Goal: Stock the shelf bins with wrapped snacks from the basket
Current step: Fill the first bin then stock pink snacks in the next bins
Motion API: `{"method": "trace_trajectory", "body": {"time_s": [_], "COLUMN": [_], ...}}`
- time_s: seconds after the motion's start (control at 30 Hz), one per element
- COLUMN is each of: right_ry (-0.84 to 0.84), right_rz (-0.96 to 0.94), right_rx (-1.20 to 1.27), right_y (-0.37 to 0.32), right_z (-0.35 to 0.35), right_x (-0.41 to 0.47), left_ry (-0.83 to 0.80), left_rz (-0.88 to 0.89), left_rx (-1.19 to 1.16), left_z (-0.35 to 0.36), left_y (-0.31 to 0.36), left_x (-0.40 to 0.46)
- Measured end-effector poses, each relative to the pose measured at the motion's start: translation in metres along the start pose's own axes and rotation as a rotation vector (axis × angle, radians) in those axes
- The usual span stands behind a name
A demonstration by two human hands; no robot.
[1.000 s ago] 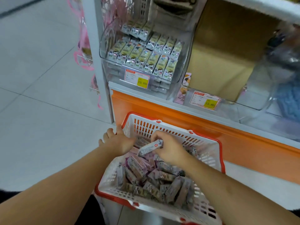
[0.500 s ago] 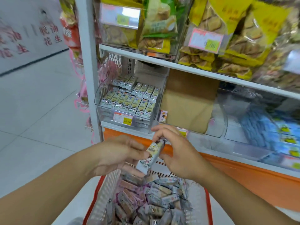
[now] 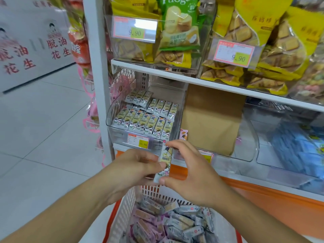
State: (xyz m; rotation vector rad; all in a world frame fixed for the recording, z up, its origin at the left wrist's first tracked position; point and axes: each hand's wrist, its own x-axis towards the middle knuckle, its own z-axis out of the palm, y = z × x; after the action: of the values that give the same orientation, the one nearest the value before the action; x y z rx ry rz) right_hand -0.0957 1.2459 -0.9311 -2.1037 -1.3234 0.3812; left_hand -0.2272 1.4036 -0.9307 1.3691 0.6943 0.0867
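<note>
Snack bar [image 3: 165, 161] wrapper: glossy printed film. Wrapped snacks [image 3: 175, 223] in basket: shiny, crinkled film. Basket [image 3: 122, 214]: white perforated plastic, orange rim, matt. Shelf bin [image 3: 112, 120]: clear glossy plastic, reflective. Shelf [image 3: 175, 77]: white painted metal, smooth. Brown bag [image 3: 210, 120]: matt paper. Floor [image 3: 43, 137]: smooth pale tile, slight sheen. Price tag [image 3: 138, 142]: paper.
</note>
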Motion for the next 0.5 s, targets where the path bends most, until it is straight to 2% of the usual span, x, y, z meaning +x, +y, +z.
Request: {"method": "trace_trajectory", "body": {"time_s": [0.1,0.17,0.2,0.27,0.33,0.4,0.5], "right_ry": [0.057,0.12,0.149,0.175,0.178,0.137,0.05], "right_rz": [0.005,-0.011,-0.017,-0.016,0.001,0.058,0.172], "right_rx": [0.023,0.022,0.012,-0.019,-0.074,-0.158,-0.216], "right_y": [-0.008,-0.015,-0.017,-0.02,-0.016,-0.01,0.004], "right_z": [-0.001,-0.004,-0.005,-0.009,-0.009,-0.01,-0.01], "right_x": [0.018,0.042,0.059,0.101,0.149,0.195,0.248], "left_ry": [-0.028,0.017,0.092,0.223,0.226,0.184,0.162], "left_rz": [0.021,0.1,0.174,0.319,0.365,0.264,0.198], "left_rx": [-0.019,0.074,0.236,0.726,1.097,1.313,1.41], "left_z": [-0.01,-0.025,-0.036,-0.061,-0.082,-0.093,-0.095], "left_y": [0.012,0.023,0.026,0.027,0.017,0.002,-0.009], "left_x": [0.005,0.014,0.022,0.038,0.057,0.071,0.077]}}
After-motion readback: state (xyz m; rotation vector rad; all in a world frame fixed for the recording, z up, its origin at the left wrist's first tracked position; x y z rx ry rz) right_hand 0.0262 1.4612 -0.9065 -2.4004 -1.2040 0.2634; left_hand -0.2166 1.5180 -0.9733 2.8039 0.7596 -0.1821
